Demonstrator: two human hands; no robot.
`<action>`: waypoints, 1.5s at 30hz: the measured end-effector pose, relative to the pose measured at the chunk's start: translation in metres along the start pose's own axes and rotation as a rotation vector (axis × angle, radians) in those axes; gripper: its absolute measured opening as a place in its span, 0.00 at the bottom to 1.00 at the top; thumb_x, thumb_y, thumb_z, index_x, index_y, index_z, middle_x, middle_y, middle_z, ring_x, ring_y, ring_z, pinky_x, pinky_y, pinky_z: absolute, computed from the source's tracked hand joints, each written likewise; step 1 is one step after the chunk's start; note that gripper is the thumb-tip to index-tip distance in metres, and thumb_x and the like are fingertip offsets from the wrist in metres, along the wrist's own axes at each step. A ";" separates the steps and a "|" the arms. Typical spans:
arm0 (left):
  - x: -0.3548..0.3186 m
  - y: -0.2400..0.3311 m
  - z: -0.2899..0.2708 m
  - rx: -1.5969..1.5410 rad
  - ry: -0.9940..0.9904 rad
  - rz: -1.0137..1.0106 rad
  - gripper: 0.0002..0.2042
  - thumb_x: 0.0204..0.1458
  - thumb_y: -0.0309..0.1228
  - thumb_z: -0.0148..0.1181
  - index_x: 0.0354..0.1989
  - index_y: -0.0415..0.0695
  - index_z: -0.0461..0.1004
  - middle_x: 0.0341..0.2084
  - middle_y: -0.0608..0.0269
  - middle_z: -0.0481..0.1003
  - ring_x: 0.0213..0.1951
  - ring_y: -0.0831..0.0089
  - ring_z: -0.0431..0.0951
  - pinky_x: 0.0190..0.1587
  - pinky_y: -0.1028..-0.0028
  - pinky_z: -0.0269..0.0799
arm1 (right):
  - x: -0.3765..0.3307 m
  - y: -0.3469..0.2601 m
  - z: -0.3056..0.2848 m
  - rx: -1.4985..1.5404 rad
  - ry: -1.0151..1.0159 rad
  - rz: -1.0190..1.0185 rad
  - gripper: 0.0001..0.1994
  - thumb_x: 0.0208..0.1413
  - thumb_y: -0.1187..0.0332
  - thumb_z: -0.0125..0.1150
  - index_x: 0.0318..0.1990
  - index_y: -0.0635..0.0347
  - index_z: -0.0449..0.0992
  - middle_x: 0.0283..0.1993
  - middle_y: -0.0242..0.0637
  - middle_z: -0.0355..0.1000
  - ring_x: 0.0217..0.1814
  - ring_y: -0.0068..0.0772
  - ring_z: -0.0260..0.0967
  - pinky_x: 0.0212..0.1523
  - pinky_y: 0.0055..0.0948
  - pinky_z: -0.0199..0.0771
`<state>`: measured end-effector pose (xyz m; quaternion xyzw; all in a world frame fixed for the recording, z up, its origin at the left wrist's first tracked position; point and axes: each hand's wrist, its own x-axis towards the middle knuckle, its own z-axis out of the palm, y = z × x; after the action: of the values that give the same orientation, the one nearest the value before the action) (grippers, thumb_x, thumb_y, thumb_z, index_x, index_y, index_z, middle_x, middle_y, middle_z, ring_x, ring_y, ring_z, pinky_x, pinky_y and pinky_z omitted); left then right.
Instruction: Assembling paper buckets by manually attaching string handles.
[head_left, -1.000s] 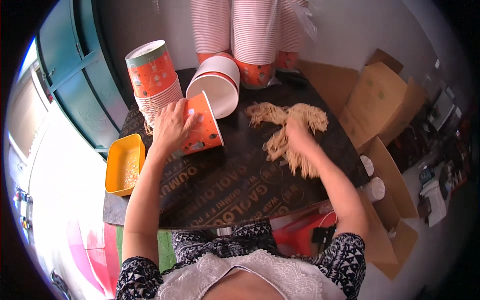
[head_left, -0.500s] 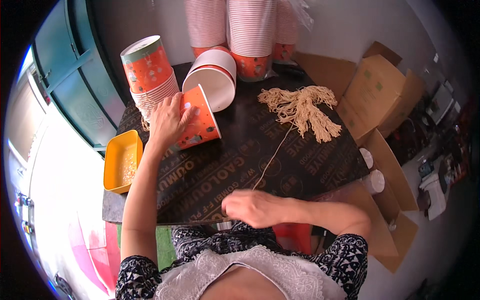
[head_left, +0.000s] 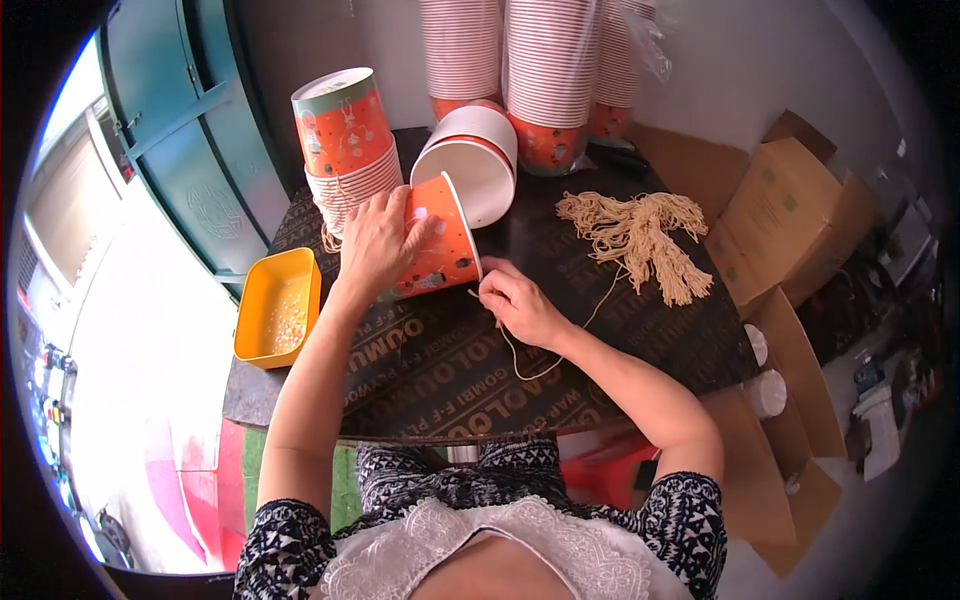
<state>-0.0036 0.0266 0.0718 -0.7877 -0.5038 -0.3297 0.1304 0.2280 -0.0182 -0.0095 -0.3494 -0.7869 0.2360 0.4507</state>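
- Room: plain grey wall (head_left: 740,70) at the far side, teal metal door (head_left: 190,160) at far left.
- Dark brown printed plywood worktop (head_left: 430,395) in front of the person, near edge just beyond the lap.
- Orange patterned paper tub (head_left: 452,245) lies on its side around mid-worktop, white-rimmed mouth facing right.
- Left hand (head_left: 378,240): palm down over the tub's closed end, fingers and thumb spread around the wall, gripping it.
- Right hand (head_left: 522,308): fingers closed in a pinch on a thin cream string (head_left: 517,372), right beside the tub's rim. Can't tell if the fingertips touch the rim.
- String loops down from that hand, passes by the wrist, runs to a loose bundle of cream strings (head_left: 655,235) on the right of the worktop.
- Far left: upside-down stack of orange paper tubs (head_left: 345,135), green band on the top one, pale strands (head_left: 330,238) hanging beside it.
- Far middle: white-lined tubs (head_left: 465,180) on their side, mouth toward the person; behind them, tall bagged tub stacks (head_left: 548,70).
- Left edge: yellow rectangular box (head_left: 248,310), small pale bits (head_left: 292,322) inside.
- Right, off the worktop: open brown cardboard boxes (head_left: 790,215).
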 end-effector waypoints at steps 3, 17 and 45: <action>-0.002 -0.001 0.001 -0.003 0.000 -0.006 0.33 0.56 0.59 0.47 0.54 0.39 0.68 0.42 0.46 0.74 0.47 0.50 0.73 0.51 0.54 0.64 | 0.009 -0.004 0.002 0.258 -0.128 0.171 0.03 0.58 0.77 0.53 0.32 0.66 0.69 0.45 0.42 0.67 0.28 0.25 0.70 0.28 0.25 0.75; -0.080 0.034 -0.006 -0.658 0.085 -0.345 0.37 0.59 0.54 0.49 0.62 0.30 0.54 0.53 0.35 0.65 0.55 0.45 0.66 0.59 0.58 0.60 | 0.034 -0.050 -0.025 -0.179 0.145 -0.263 0.04 0.53 0.78 0.58 0.32 0.66 0.68 0.43 0.44 0.68 0.42 0.49 0.71 0.40 0.39 0.72; -0.136 0.087 -0.062 -1.199 -0.224 -0.453 0.14 0.64 0.38 0.52 0.37 0.38 0.74 0.19 0.77 0.66 0.21 0.87 0.61 0.23 0.83 0.57 | -0.041 -0.137 0.010 -0.194 0.065 -0.242 0.06 0.52 0.81 0.59 0.34 0.64 0.68 0.38 0.46 0.71 0.34 0.49 0.71 0.31 0.37 0.72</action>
<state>0.0119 -0.1424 0.0407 -0.6276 -0.3966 -0.4890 -0.4579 0.1872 -0.1380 0.0570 -0.3013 -0.8274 0.0915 0.4651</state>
